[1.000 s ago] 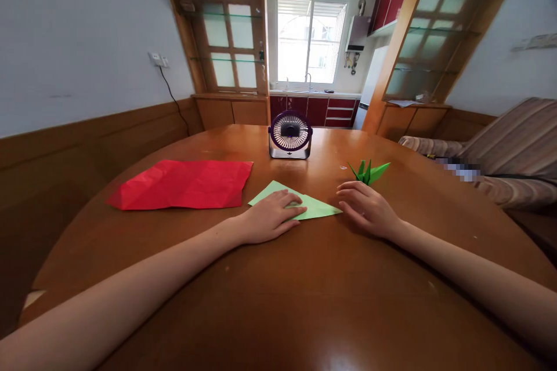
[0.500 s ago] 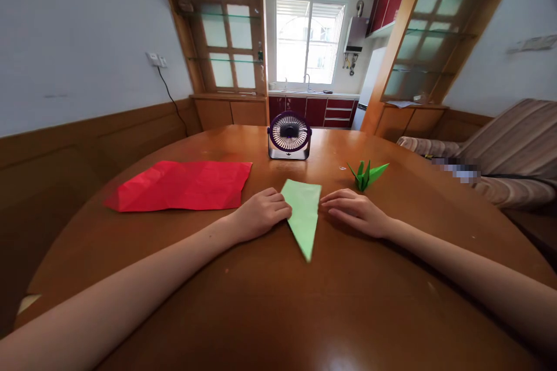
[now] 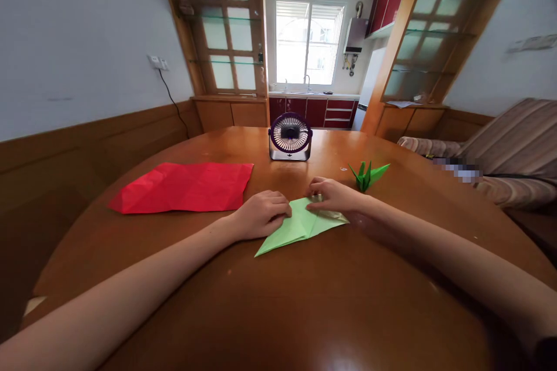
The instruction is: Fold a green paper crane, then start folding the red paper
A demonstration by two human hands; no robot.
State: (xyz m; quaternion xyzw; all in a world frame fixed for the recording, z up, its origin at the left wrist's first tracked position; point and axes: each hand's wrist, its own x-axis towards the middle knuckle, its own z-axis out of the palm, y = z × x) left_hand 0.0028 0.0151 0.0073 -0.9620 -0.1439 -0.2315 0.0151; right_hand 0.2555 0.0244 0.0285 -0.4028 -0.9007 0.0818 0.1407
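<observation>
A light green sheet of folded origami paper (image 3: pixel 300 221) lies on the wooden table, with one sharp corner pointing toward me at lower left. My left hand (image 3: pixel 264 213) is closed on its left edge, fingers bent and tips at the paper. From the right, my right hand (image 3: pixel 333 193) reaches over the sheet's far edge with thumb and fingers curled together on it; part of the paper is hidden beneath. Just beyond my right hand stands a bright green origami crane (image 3: pixel 365 177). A large creased red paper (image 3: pixel 185 187) lies flat left of my left hand.
A small dark purple desk fan (image 3: pixel 290 134) stands upright near the far side of the round wooden table (image 3: pixel 304 307). To the right is a striped sofa (image 3: pixel 516 145). A black cord (image 3: pixel 172 95) hangs from a wall socket at left.
The green paper has turned so its sharp corner swings from near the middle to lower left. My right hand has moved left onto the paper and closed; my left hand stays about in place.
</observation>
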